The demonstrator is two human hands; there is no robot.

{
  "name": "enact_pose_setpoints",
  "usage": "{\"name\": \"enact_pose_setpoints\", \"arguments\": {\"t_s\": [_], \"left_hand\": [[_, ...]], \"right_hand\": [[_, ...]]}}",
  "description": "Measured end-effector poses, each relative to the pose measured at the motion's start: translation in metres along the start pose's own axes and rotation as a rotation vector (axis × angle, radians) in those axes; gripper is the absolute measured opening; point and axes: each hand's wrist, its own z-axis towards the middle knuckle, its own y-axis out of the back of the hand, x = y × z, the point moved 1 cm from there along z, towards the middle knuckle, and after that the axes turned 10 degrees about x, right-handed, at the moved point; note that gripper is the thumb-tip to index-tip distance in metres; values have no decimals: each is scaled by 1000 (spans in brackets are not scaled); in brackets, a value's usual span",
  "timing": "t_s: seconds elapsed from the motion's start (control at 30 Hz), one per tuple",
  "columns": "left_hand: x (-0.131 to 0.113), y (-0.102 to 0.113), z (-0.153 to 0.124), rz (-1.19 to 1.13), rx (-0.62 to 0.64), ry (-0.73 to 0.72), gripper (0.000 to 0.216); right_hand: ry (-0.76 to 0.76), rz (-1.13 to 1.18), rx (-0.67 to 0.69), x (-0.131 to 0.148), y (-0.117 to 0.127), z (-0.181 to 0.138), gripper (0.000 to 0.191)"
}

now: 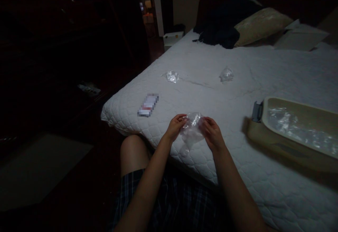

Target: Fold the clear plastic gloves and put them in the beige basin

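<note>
The left hand (176, 126) is closed in a pinch on the nine o'clock side of a clear plastic bag (193, 133), and the right hand (212, 131), a little blurred, seems to grip it at three o'clock; whether the bag touches the bed (235, 110) below cannot be told. A loose part trails toward seven o'clock, so a tug from both sides could tear the film or let one side slip from the fingertips. Dim light and see-through plastic (a poor pairing for finding an edge) make a missed layer likely. From the bag, the near edge of the bed runs past six o'clock beside the bare knee (134, 154); a dropped bag could slide off there. At ten o'clock lies a blurred-out, phone-like object (148, 105), which a sweeping left forearm might knock. One crumpled clear piece (172, 76) sits at eleven and another (226, 74) at one, both light enough to drift with a stirred quilt. At three o'clock, the open bin (311, 161) with clear plastic (285, 119) inside stands where the right elbow could bump it.
</note>
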Motion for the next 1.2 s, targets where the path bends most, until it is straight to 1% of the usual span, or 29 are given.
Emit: {"name": "enact_pose_setpoints", "arguments": {"t_s": [0.1,0.23,0.4,0.53,0.6,0.67,0.73,0.8,0.87,0.97,1.07,1.2], "left_hand": [[0,2,1,-64,-68,-54,38],[0,5,3,-114,-87,-64,37],[-1,6,3,-124,-88,-51,36],[-2,4,2,-121,-96,-43,35],[-3,3,2,-117,-105,-49,32],[-3,2,2,-107,-126,-48,28],[-4,2,2,-107,-153,-50,23],[-5,2,3,-138,-165,-65,17],[-5,2,2,-171,-140,-63,19],[-5,2,1,-150,-73,-21,32],[-4,2,1,-118,-57,-22,41],[-1,2,0,-118,-60,-30,40]], "right_hand": [[-15,10,1,1,2,1,23],[-49,-2,-33,-1,5,2,24],[-29,-112,-4,-8,2,2,41],[13,-199,20,-12,-1,0,47],[15,-250,32,-12,-2,0,44],[16,-271,36,-12,-2,-1,33],[16,-237,28,-10,-2,-1,23],[6,-168,18,-6,-1,-2,17],[-17,-103,0,-3,1,-2,15],[-47,-38,-53,0,4,-1,16],[-65,1,-91,0,6,0,19],[-73,14,-96,2,6,-2,25]]}}
